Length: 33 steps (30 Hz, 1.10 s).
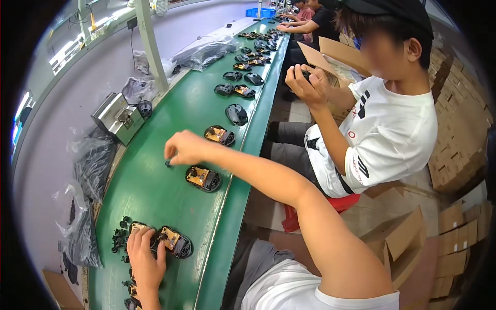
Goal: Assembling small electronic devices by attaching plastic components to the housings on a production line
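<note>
My left hand (146, 258) is closed around an opened computer mouse base (138, 226) with an orange circuit board, near the front of the green bench; the fingers partly hide it. Touching distance to its right lies another open mouse base (174, 242). A cluster of small black plastic parts (120, 239) is spread left of that hand. Farther up, my right arm reaches across the bench, and my right hand (187, 147) pinches a small dark part (168, 163). It hovers just left of an open mouse base (203, 178) with its board showing.
More mouse bases and black shells (236, 114) run along the green bench (155, 191). A metal box-shaped device (120, 119) and plastic bags (85, 222) line the left edge. At the right, a seated co-worker (382, 119) holds a dark part; cardboard boxes (398, 243) stand behind.
</note>
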Available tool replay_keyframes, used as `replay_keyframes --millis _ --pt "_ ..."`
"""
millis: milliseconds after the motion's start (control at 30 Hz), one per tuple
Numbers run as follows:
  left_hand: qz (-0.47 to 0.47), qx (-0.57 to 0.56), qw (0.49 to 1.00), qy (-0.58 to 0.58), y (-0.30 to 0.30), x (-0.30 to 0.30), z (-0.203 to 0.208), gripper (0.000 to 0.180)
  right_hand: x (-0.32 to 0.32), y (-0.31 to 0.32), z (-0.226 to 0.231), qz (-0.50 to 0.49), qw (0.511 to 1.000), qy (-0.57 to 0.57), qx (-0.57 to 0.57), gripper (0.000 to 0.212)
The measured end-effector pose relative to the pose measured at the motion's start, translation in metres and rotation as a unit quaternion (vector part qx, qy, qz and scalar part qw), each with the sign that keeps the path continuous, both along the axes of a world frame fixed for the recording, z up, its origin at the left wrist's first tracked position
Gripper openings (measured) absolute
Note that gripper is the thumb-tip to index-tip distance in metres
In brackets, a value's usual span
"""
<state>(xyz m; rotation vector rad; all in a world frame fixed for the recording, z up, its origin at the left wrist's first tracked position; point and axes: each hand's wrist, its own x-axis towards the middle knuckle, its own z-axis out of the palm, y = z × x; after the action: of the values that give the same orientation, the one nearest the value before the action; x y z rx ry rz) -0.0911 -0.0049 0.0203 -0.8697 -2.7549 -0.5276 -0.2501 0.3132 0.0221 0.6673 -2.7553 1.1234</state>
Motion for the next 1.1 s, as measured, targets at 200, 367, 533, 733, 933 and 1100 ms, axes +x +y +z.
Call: replay_keyframes --millis 200,367,533,733,933,1100 --pt "0.03 0.015 0.999 0.012 0.004 -0.002 -0.005 0.033 0.06 -0.068 0.014 0.16 0.98 -0.015 -0.114 0.026" --pt "0.066 0.021 0.998 -0.005 0.006 0.008 -0.005 0.034 0.073 -0.107 0.007 0.208 0.969 0.009 -0.134 0.022" --pt "0.066 0.008 0.994 0.083 0.015 0.027 -0.025 0.041 0.078 -0.121 -0.011 0.17 0.973 0.0 -0.155 0.028" --pt "0.081 0.059 0.989 0.11 0.023 0.024 -0.023 0.038 0.087 -0.112 -0.009 0.172 0.965 -0.015 -0.2 0.032" --pt "0.105 0.102 0.98 0.134 0.029 0.019 -0.026 0.026 0.083 -0.079 -0.006 0.185 0.975 -0.02 -0.119 0.026" --pt "0.115 0.114 0.977 0.138 0.029 0.019 -0.036 0.026 0.093 -0.079 -0.004 0.204 0.973 0.049 -0.097 0.025"
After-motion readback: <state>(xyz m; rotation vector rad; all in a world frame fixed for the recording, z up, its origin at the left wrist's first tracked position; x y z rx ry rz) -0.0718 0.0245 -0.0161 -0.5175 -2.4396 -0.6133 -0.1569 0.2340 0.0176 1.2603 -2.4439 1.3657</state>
